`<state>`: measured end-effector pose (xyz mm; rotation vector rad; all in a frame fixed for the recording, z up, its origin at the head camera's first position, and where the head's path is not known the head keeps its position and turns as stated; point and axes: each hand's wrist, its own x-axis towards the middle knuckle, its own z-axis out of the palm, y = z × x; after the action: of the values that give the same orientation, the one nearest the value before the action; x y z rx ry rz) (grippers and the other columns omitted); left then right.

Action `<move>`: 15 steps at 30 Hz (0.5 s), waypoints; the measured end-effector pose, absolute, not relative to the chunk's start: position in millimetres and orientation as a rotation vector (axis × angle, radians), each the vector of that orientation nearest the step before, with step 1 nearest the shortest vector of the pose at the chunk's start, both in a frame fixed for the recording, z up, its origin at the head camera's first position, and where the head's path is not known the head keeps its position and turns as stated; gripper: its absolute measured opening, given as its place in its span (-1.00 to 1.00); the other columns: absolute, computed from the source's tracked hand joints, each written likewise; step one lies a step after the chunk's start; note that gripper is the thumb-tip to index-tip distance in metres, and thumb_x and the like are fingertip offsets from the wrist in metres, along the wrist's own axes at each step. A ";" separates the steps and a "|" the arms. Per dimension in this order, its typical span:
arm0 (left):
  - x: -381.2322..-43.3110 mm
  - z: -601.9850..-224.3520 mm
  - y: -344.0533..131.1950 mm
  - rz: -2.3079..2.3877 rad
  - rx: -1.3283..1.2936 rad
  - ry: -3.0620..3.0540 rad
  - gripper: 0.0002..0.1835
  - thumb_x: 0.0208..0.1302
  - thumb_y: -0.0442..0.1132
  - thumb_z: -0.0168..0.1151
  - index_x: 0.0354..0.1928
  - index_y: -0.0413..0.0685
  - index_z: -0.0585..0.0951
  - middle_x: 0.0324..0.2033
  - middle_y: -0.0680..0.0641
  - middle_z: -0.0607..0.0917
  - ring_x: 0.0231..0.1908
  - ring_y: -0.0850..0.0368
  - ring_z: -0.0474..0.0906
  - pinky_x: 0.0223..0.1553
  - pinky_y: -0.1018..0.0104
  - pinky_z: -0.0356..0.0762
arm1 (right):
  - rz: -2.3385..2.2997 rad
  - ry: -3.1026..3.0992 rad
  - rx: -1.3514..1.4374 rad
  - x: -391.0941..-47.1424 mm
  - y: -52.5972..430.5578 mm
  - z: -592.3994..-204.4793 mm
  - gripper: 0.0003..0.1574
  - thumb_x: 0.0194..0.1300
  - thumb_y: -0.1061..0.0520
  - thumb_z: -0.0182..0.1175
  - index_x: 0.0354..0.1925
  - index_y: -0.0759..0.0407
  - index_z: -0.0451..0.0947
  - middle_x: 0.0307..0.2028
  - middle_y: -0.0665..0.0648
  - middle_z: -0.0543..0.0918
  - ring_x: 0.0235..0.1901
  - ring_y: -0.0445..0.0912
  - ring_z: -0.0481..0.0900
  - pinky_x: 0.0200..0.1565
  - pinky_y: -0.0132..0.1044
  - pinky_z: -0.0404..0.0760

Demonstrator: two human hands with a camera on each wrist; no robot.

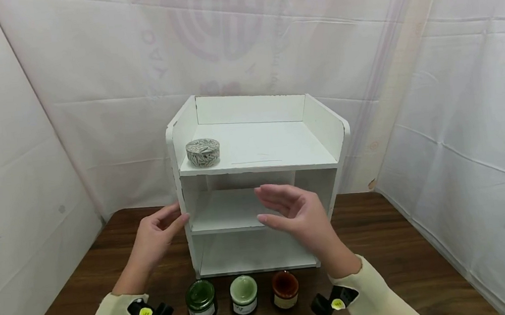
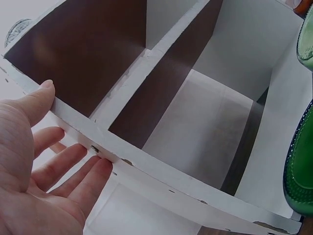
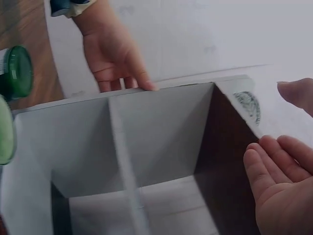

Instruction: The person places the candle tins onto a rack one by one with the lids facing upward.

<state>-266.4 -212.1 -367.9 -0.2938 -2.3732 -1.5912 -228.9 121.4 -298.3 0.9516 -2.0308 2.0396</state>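
A white wooden shelf unit [image 1: 260, 144] stands on the table. At its left side panel [image 2: 122, 159] is my left hand [image 1: 157, 232], its thumb at the panel's front edge and its relaxed fingers along the outer face. My right hand [image 1: 301, 216] hovers before the middle compartment, fingers gently bent, thumb apart, holding nothing; the right wrist view shows the bare palm [image 3: 288, 200]. A round patterned tin [image 1: 203, 153] sits at the top shelf's left front. In front of the unit stand a dark green jar [image 1: 201, 300], a pale green jar [image 1: 244, 294] and a brown jar [image 1: 285, 289].
The brown wooden table [image 1: 390, 256] extends to both sides of the unit. White sheeting [image 1: 107, 115] hangs behind it and along the left and right. Each wrist carries a black strapped device [image 1: 150, 312].
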 end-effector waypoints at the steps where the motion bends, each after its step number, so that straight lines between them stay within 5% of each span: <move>1: -266.8 -368.3 -212.1 -1.587 -0.295 -2.373 -0.40 0.45 0.06 0.28 0.42 -0.05 0.51 0.27 -0.21 0.63 0.01 0.59 0.53 -0.04 0.59 0.55 | 2.041 -2.020 0.951 -228.3 122.5 -302.3 -0.32 0.17 0.36 0.47 0.26 0.33 0.54 0.26 0.33 0.62 0.27 0.05 0.61 0.17 -0.21 0.64; 15: -267.4 -367.6 -212.9 -1.590 -0.290 -2.377 -0.40 0.44 0.09 0.29 0.41 -0.01 0.52 0.26 -0.18 0.64 0.03 0.54 0.54 -0.03 0.57 0.55 | 2.055 -1.833 0.959 -222.1 126.8 -365.6 -0.48 0.20 0.45 0.39 0.14 0.53 0.54 0.12 0.42 0.68 0.16 0.07 0.69 0.16 -0.19 0.65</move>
<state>-267.4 -212.9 -367.6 -0.2902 -2.3774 -1.5904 -222.1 126.8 -365.6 0.9591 -1.8333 2.0551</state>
